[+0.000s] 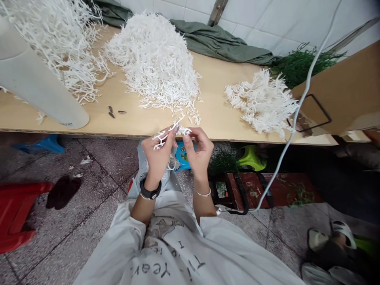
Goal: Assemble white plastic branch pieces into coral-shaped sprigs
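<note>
Two bare hands meet at the near edge of the cardboard-brown surface (213,75), close together and level with each other. The left hand (157,154) has its fingers pinched on a white branched sprig (160,138), whose forked arms lie over the back of the fingers and point toward the surface. The right hand (198,152) has thumb and fingers drawn together on a small white tuft (184,131); the fingers cover much of it, so whether it joins the sprig is hard to tell.

Just beyond the hands, a few loose white bits (194,118) trail off a large white heap (157,59) of short pieces. To its left lies a looser white pile (65,47) of longer strands, partly behind a pale cylinder (38,75) that leans across the view. Three dark seed-like pieces (111,115) lie near the cylinder's lower end. On the right, well apart from the heap, sits a smaller white clump (264,103), with a pale cable (308,83) passing in front of its right side. Green cloth (222,41) runs along the back, by the tiled wall (252,18).
</note>
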A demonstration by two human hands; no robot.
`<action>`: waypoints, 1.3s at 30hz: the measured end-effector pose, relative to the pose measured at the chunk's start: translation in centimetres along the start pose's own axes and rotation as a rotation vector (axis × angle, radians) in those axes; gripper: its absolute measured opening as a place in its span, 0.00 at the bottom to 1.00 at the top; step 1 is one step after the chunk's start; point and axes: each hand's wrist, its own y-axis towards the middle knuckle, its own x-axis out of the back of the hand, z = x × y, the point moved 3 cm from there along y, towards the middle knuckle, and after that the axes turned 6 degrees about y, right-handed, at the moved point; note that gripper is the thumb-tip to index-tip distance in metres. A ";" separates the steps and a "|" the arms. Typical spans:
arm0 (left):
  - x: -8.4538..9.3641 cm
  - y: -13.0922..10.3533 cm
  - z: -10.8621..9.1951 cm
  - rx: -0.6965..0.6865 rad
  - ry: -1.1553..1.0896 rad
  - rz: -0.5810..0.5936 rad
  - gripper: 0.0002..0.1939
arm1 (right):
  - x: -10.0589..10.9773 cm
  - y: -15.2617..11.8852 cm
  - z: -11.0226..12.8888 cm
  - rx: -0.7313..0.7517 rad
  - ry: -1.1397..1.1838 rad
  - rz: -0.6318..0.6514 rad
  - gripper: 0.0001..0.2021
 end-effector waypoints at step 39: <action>-3.3 -4.6 -2.9 0.714 -1.461 0.647 0.10 | 0.5 -0.9 1.6 0.090 1.752 0.701 0.19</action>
